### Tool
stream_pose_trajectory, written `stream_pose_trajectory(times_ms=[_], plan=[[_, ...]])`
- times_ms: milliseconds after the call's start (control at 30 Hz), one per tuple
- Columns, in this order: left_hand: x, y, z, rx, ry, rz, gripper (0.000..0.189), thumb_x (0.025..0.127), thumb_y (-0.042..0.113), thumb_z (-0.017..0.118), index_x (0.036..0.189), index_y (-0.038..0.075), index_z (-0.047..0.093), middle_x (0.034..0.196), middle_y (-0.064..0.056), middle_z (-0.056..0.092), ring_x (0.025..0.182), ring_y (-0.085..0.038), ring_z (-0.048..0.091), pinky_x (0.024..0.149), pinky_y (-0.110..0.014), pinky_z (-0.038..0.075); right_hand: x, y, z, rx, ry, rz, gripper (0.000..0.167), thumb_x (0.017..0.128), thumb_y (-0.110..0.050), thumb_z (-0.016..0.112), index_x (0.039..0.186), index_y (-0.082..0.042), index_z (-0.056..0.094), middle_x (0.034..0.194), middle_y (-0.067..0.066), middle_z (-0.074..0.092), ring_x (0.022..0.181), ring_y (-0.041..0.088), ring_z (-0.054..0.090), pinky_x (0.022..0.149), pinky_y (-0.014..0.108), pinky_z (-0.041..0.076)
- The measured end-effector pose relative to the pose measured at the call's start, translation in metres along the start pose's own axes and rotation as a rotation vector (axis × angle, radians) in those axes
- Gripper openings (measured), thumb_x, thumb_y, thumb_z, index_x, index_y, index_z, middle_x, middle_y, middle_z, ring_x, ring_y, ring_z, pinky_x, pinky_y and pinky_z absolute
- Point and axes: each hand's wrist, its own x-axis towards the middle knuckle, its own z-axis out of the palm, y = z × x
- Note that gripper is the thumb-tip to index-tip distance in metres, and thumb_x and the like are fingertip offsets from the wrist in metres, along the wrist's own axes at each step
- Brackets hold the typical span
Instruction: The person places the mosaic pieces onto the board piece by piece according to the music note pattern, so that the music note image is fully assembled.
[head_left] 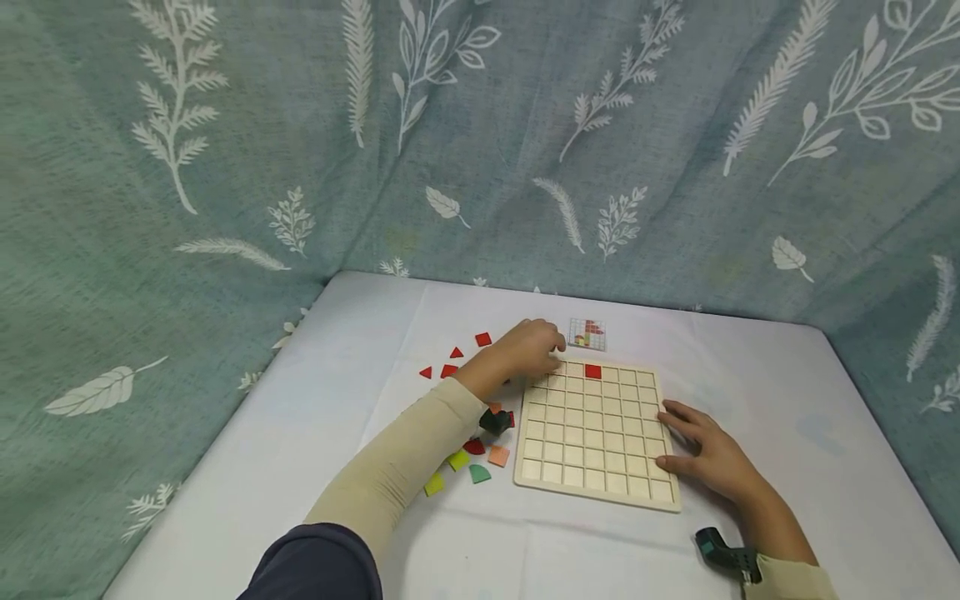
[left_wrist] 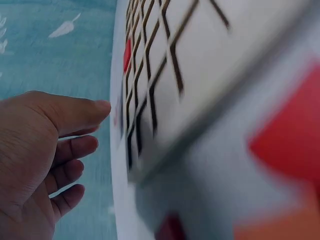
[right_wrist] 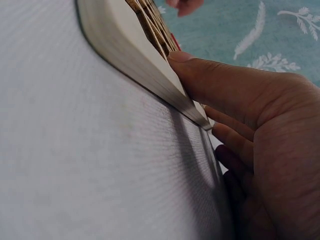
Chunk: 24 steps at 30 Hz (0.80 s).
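Note:
A pale wooden grid board point(head_left: 585, 429) lies flat, with one red square tile point(head_left: 592, 372) in its far row. Over the board's far left corner hovers my left hand point(head_left: 531, 347), its fingers loosely bent. The left wrist view shows that hand point(left_wrist: 45, 150) with thumb stretched out and nothing visible between thumb and fingers. My right hand point(head_left: 705, 450) rests against the board's right edge, thumb and forefinger spread apart. Seen from the right wrist, the thumb point(right_wrist: 210, 80) touches the rim from above while the other fingers lie along the side.
Left of the board lie scattered tiles: red triangles point(head_left: 456, 352), a red square point(head_left: 483, 339), an orange square point(head_left: 498, 456), yellow-green pieces point(head_left: 434, 483) and a green quarter-round point(head_left: 480, 473). A small printed pattern card point(head_left: 587, 334) sits beyond the board. A patterned curtain point(head_left: 480, 150) rises behind the white table point(head_left: 300, 425).

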Motion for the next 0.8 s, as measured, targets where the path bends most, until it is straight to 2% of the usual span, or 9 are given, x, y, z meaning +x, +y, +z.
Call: stream_pose_trajectory(times_ms=[233,467,633,700,800], plan=[[-0.034,-0.037,-0.012,0.011,0.006,-0.108,0.028,0.091,0.029,0.067,0.114,0.017,0.072,0.103,0.002,0.065,0.093,-0.013,0.057,0.086,-0.037,0.044,-0.001,0.002,0.001,0.003,0.006,-0.011,0.087,0.073,-0.043,0.082,0.142,-0.002,0.048,0.153,0.016,0.03,0.139,0.046,0.021,0.103,0.066,0.02],[-0.072,-0.071,-0.015,0.001,0.018,-0.219,0.027,0.088,0.028,0.069,0.112,0.017,0.073,0.101,0.002,0.065,0.094,-0.015,0.056,0.091,-0.037,0.043,-0.001,0.002,0.002,0.008,0.007,-0.017,0.088,0.073,-0.045,0.082,0.142,-0.002,0.048,0.153,0.016,0.031,0.138,0.046,0.022,0.103,0.066,0.02],[-0.094,-0.092,-0.018,-0.009,-0.018,-0.242,0.026,0.088,0.024,0.068,0.112,0.016,0.074,0.103,0.002,0.064,0.099,-0.018,0.056,0.093,-0.041,0.041,-0.001,0.002,0.0,0.005,0.003,-0.036,0.089,0.073,-0.048,0.08,0.142,-0.002,0.048,0.153,0.015,0.03,0.139,0.045,0.022,0.103,0.066,0.02],[-0.101,-0.098,-0.019,-0.012,-0.022,-0.235,0.026,0.088,0.023,0.068,0.112,0.015,0.074,0.104,0.001,0.064,0.101,-0.019,0.057,0.094,-0.043,0.041,-0.001,0.002,-0.001,0.007,-0.001,-0.036,0.09,0.073,-0.049,0.08,0.142,-0.002,0.048,0.154,0.015,0.03,0.139,0.046,0.022,0.103,0.066,0.02],[-0.108,-0.105,-0.019,-0.045,-0.023,-0.259,0.026,0.086,0.019,0.07,0.111,0.015,0.074,0.105,0.002,0.064,0.101,-0.02,0.057,0.095,-0.043,0.041,-0.002,0.002,0.0,0.023,0.0,-0.029,0.09,0.073,-0.049,0.08,0.142,-0.002,0.048,0.154,0.014,0.03,0.139,0.045,0.021,0.103,0.066,0.02]])
